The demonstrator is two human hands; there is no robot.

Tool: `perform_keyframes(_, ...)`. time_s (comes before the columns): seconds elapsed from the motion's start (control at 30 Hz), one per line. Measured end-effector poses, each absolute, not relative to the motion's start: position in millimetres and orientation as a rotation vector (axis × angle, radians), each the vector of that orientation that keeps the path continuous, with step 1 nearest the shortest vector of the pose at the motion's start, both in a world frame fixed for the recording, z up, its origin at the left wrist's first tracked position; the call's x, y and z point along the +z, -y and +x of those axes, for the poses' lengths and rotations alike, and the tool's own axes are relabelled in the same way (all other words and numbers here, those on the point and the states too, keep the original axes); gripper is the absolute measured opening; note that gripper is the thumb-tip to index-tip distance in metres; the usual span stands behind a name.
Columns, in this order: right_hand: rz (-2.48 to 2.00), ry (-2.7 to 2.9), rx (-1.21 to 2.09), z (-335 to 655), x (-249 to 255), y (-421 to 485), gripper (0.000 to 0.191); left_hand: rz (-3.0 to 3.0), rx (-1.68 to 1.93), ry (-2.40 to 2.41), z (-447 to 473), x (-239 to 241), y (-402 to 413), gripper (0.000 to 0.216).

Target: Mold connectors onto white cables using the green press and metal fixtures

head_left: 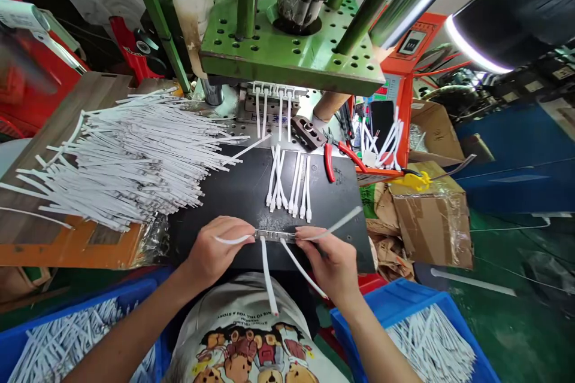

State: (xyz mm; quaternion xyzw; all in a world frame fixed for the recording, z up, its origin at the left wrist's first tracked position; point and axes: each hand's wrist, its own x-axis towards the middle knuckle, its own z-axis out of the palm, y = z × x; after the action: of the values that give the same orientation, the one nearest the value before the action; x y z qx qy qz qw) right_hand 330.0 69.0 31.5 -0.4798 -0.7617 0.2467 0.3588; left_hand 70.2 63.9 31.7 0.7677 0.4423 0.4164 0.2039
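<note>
Metal bar (275, 236) with slender white cables (268, 275)

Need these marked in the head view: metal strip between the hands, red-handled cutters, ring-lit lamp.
Metal strip (272, 235): head view, middle of its length.
Red-handled cutters (329, 162): head view, on the left-hand handle in the image.
Lamp (512, 18): head view, on its dark housing.

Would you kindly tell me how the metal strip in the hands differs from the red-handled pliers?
The metal strip is held at its ends by the left hand and right hand; the red-handled pliers lie untouched. The strip is straight and grey; the pliers have two spread red handles. White cables extend from the strip, none from the pliers.
</note>
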Motion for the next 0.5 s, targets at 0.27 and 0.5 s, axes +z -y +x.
perform_keyframes(0.27, -1.019, 1.938, 0.602, 324.9, 20.0, -59.4, 0.027, 2.355, 0.981, -1.177, 73.9, 34.8, -66.5, 0.013)
perform_keyframes(0.5, -1.05, 1.993, 0.534, 320.4, 15.7, -59.7, 0.028, 2.416, 0.921, -1.189, 70.8, 35.0, -67.3, 0.016)
